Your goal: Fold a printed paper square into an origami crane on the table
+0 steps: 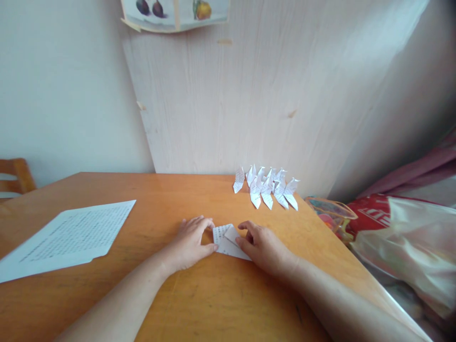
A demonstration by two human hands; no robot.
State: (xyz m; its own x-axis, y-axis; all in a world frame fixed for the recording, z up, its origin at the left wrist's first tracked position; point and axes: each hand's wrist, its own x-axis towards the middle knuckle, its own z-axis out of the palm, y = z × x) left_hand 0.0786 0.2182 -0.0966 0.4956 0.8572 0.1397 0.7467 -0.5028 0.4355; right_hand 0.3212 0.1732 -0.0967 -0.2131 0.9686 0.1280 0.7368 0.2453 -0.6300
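Observation:
A small folded sheet of printed paper (pixel 221 243) lies on the table between my hands, with a flap turned over on its right half. My left hand (pixel 190 241) holds the paper's left side, its thumb on the lower left corner and its index fingertip by the upper left one. My right hand (pixel 265 247) is curled over the right side, thumb pressing on the flap and index finger arched above it. The paper's far right end is hidden under that hand. Beyond it, several folded paper cranes (pixel 268 192) stand in a cluster.
Printed sheets (pixel 74 232) lie stacked on the left of the wooden table (pixel 156 199). A pale board (pixel 221 109) rises behind its back edge. Bags (pixel 402 237) crowd the right edge, and a chair (pixel 23 173) stands at far left.

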